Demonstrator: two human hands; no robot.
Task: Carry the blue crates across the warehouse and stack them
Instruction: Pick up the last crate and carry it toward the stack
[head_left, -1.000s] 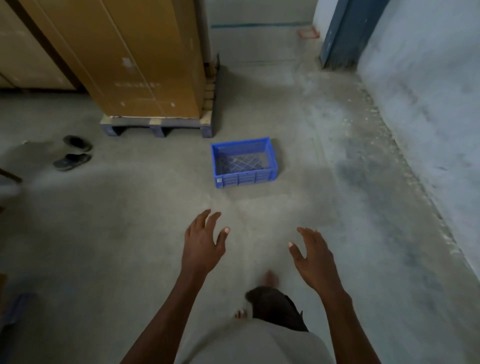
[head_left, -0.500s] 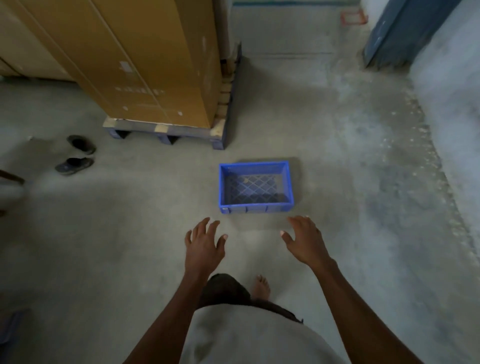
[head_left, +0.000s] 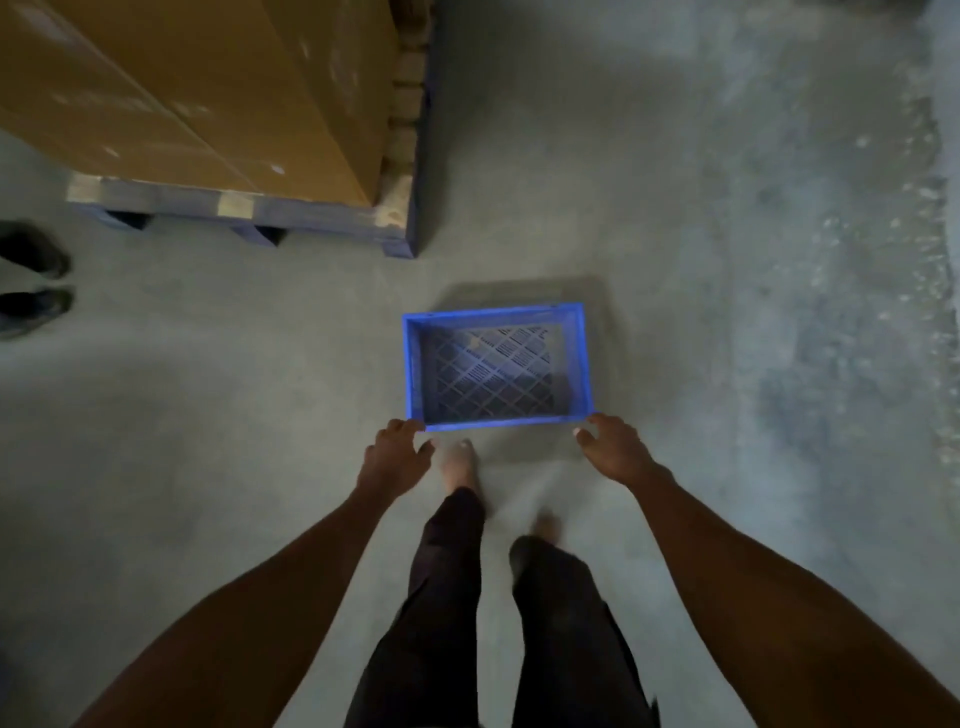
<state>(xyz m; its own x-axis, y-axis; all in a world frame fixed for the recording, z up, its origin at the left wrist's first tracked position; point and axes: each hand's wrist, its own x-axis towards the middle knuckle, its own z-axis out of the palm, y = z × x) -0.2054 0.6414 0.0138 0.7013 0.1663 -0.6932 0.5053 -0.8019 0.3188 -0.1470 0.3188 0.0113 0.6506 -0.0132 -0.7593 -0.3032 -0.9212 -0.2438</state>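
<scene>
One empty blue plastic crate (head_left: 413, 364) with a lattice bottom sits on the concrete floor straight in front of my bare feet. My left hand (head_left: 393, 460) reaches its near left corner, fingers curled at the rim's edge. At the near right corner is my right hand (head_left: 613, 447), fingers spread and touching or almost touching the rim. Neither hand has a firm hold that I can see. The crate rests flat on the floor.
A tall brown cardboard box (head_left: 208, 88) on a blue wooden pallet (head_left: 332, 218) stands to the far left of the crate. A pair of dark shoes (head_left: 31, 280) lies at the left edge. Rough pale floor (head_left: 831, 312) runs along the right.
I have stepped closer and bent down, so the crate now lies just past my feet. Both hands moved forward from mid-air to the crate's near corners.
</scene>
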